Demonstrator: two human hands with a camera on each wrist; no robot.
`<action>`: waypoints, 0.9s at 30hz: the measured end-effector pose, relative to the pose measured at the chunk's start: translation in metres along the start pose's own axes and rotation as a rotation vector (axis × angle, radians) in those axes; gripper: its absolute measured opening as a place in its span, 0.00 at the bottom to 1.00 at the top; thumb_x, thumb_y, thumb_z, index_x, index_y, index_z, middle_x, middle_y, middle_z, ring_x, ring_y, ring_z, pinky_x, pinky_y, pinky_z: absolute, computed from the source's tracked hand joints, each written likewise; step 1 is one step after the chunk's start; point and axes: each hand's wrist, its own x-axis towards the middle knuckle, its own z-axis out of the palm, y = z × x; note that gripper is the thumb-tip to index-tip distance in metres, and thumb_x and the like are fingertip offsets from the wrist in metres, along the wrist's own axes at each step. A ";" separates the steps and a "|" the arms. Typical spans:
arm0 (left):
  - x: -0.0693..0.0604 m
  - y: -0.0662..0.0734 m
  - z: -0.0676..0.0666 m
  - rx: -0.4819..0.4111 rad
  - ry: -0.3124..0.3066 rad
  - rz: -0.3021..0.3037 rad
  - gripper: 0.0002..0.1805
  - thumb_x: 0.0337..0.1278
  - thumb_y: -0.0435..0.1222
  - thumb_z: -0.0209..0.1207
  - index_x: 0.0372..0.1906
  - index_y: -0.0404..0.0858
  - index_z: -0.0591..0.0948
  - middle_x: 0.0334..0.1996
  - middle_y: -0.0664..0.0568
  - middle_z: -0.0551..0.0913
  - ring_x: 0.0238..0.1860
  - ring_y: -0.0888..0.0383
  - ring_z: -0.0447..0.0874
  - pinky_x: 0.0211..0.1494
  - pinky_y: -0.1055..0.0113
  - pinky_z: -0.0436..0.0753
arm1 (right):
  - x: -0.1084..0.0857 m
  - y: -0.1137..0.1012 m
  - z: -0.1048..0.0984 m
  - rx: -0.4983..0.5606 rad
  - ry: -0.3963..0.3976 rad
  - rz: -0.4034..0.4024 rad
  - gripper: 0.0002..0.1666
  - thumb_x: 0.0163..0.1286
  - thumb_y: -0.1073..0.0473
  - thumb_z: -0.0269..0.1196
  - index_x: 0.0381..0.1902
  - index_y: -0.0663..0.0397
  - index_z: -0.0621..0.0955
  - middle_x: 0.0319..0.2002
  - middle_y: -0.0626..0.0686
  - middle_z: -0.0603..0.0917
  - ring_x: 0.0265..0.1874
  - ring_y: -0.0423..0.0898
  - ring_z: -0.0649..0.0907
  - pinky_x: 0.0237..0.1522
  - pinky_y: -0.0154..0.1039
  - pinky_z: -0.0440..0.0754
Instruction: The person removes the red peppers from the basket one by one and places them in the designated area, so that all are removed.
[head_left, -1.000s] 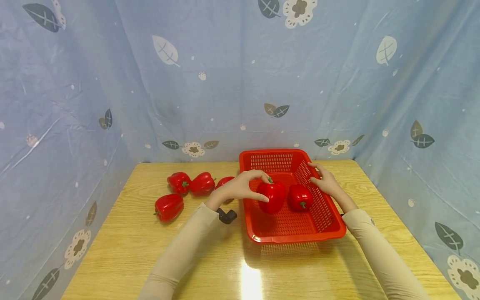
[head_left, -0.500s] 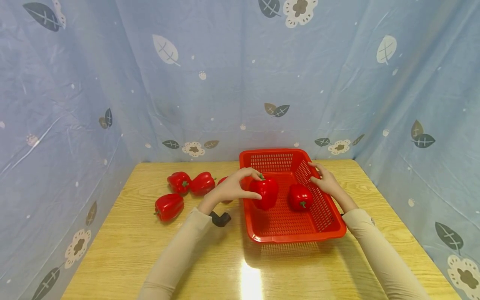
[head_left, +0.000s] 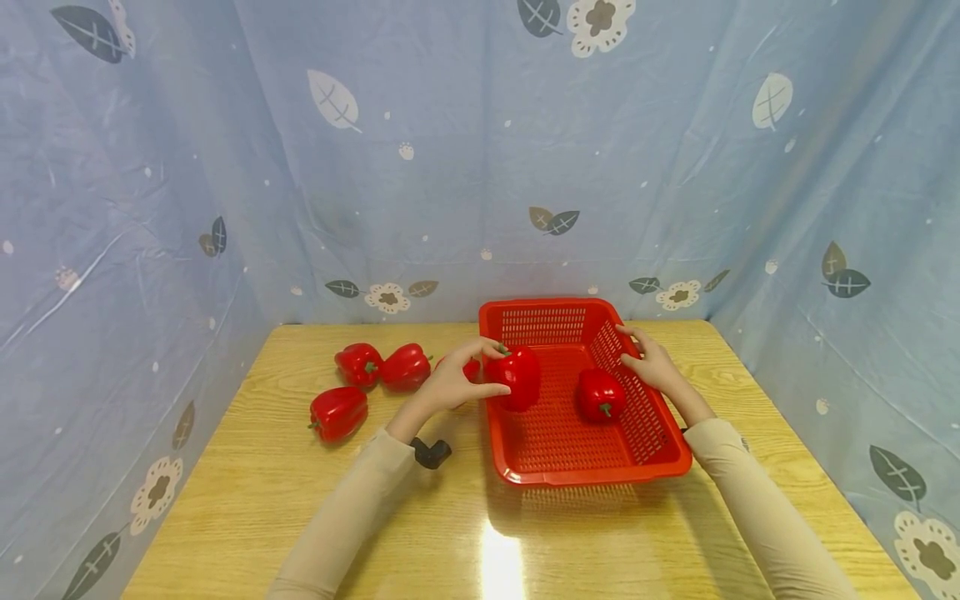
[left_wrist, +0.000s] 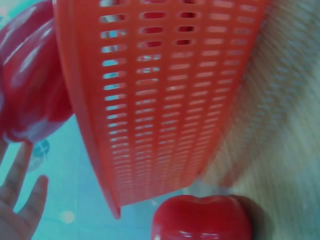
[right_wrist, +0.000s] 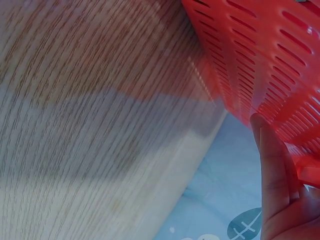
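Note:
A red bell pepper (head_left: 519, 379) is held in my left hand (head_left: 459, 382), thumb on its near side and fingers near its green stem. It is at the left rim of the red plastic basket (head_left: 577, 477). In the left wrist view the same bell pepper (left_wrist: 32, 75) shows above the rim, with some fingers spread below it. A second bell pepper (head_left: 601, 395) lies inside the basket on the right. My right hand (head_left: 651, 360) holds the basket's right rim; in the right wrist view its fingers (right_wrist: 273, 170) lie along the outer wall.
Left of the basket, several red bell peppers (head_left: 339, 413) lie on the wooden table (head_left: 247, 508). One bell pepper (head_left: 471, 369) sits close to the basket's left wall, partly behind my left hand. A patterned blue curtain (head_left: 435, 167) hangs behind and at both sides.
My left hand has moved left with the bell pepper, from over the basket's middle to its left rim. The right hand and the basket have stayed where they were.

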 end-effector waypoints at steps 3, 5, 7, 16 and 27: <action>-0.004 -0.003 0.001 -0.007 0.059 -0.009 0.23 0.38 0.51 0.71 0.43 0.52 0.77 0.53 0.63 0.76 0.53 0.62 0.72 0.54 0.55 0.73 | 0.000 0.001 0.001 0.006 -0.002 -0.001 0.32 0.68 0.68 0.51 0.69 0.58 0.59 0.52 0.74 0.72 0.41 0.61 0.79 0.33 0.44 0.82; -0.007 -0.005 0.000 -0.017 0.095 -0.016 0.23 0.38 0.51 0.71 0.43 0.52 0.77 0.53 0.63 0.75 0.53 0.60 0.72 0.56 0.52 0.73 | 0.000 0.001 0.001 0.007 0.002 -0.003 0.32 0.68 0.68 0.51 0.69 0.58 0.59 0.53 0.74 0.72 0.41 0.61 0.79 0.33 0.43 0.82; -0.009 -0.006 0.000 -0.024 0.127 -0.020 0.24 0.38 0.52 0.71 0.43 0.51 0.77 0.54 0.63 0.75 0.56 0.60 0.72 0.59 0.50 0.72 | 0.000 0.000 0.001 0.006 0.007 -0.003 0.32 0.67 0.68 0.51 0.68 0.58 0.60 0.52 0.74 0.72 0.41 0.61 0.79 0.33 0.43 0.81; -0.018 -0.010 -0.003 -0.052 0.231 -0.039 0.24 0.39 0.48 0.71 0.45 0.48 0.79 0.53 0.57 0.76 0.60 0.57 0.69 0.63 0.49 0.67 | -0.001 0.002 0.002 -0.001 0.004 -0.013 0.32 0.68 0.68 0.51 0.69 0.57 0.59 0.55 0.74 0.71 0.43 0.62 0.78 0.33 0.43 0.81; -0.035 0.008 -0.013 -0.042 0.360 0.019 0.21 0.41 0.33 0.71 0.44 0.36 0.78 0.51 0.46 0.77 0.56 0.51 0.73 0.57 0.54 0.76 | 0.000 0.002 0.001 -0.002 0.017 -0.021 0.32 0.67 0.68 0.51 0.69 0.58 0.60 0.53 0.73 0.72 0.41 0.61 0.79 0.32 0.41 0.80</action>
